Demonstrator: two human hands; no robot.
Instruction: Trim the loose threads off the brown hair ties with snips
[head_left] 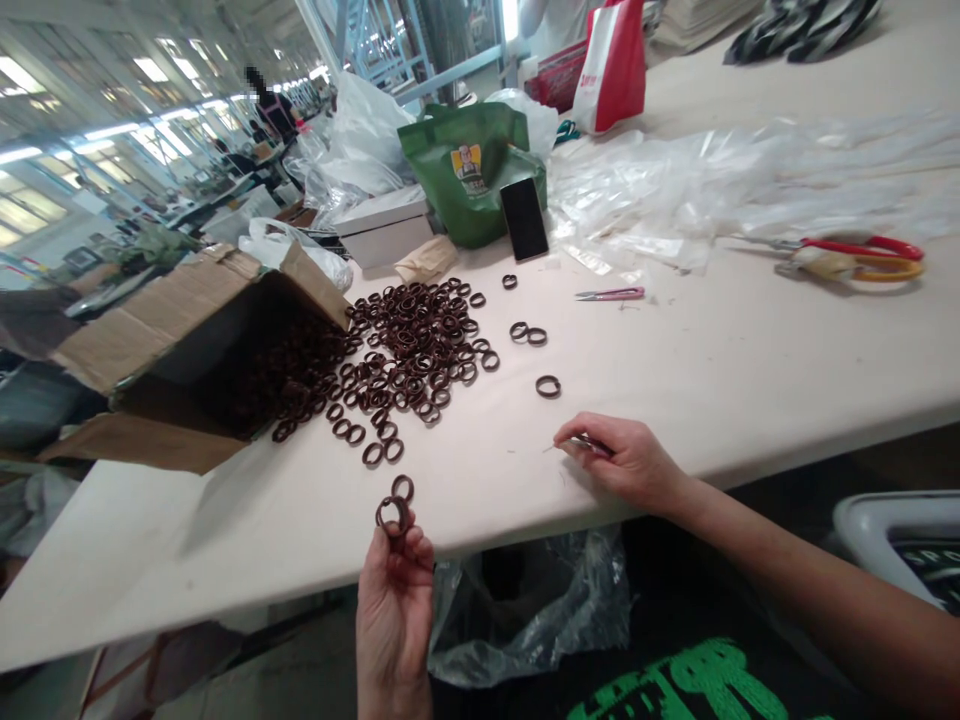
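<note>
My left hand (pixel 397 590), at the table's near edge, pinches a dark brown ring (pixel 392 517) between thumb and fingers. Another brown ring (pixel 403 487) is right behind it; whether it lies on the table or is held too, I cannot tell. My right hand (pixel 622 460) is closed around a slim metal tool (pixel 592 445), mostly hidden by the fingers, which looks like thread snips. Its thin tip points left, low over the table. A single ring (pixel 548 386) lies just beyond that hand. Further off is a big heap of the same rings (pixel 412 340).
A tipped cardboard box (pixel 165 320) spills rings from the left. Pink-handled snips (pixel 611 294), large red-and-yellow-handled scissors (pixel 862 258), a phone (pixel 525 220) leaning on a green bag (pixel 472 170), and clear plastic bags (pixel 675 190) lie behind. A plastic bag (pixel 525 610) hangs below the table edge.
</note>
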